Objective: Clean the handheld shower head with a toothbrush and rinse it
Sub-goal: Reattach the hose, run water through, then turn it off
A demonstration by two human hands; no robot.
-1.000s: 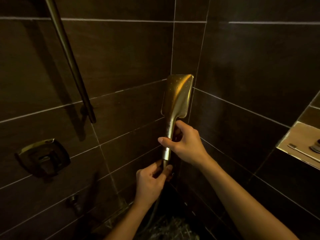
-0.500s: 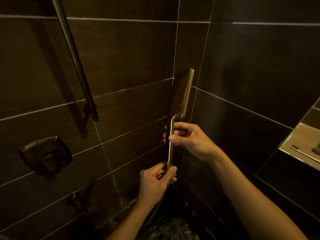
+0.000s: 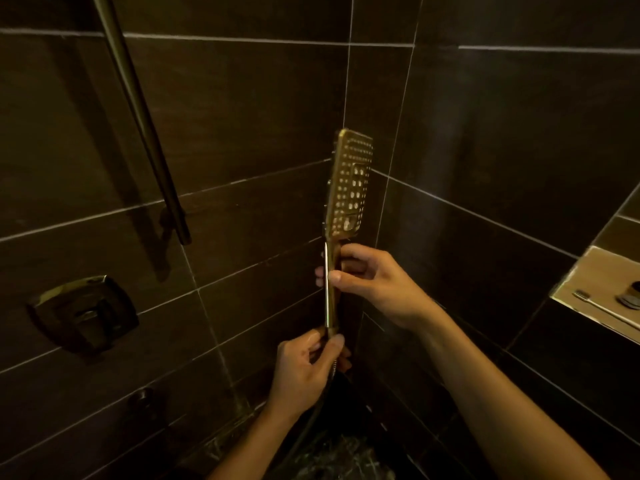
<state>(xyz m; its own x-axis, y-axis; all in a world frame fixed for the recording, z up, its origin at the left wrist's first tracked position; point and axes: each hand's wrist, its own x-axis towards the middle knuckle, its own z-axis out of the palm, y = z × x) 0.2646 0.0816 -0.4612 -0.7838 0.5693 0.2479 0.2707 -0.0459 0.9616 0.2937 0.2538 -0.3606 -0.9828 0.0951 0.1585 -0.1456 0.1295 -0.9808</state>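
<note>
**Figure 1.** Gold, rectangular metal shower head (image 3: 351,185) held upright, nozzle face turned toward the viewer, ready for brushing.

The right hand (image 3: 374,282) grips the handle just below the head. The left hand (image 3: 308,365) pinches the handle's base, where the dark hose (image 3: 313,419) joins. The pale, slim toothbrush (image 3: 606,311) lies untouched on the tan recessed shelf (image 3: 595,271), well right of the right hand. Recommended: steady the head with 1 hand and fetch the brush with the other.

No readable text or labels.

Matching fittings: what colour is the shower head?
The shower head is shiny gold, in the head view.
</note>
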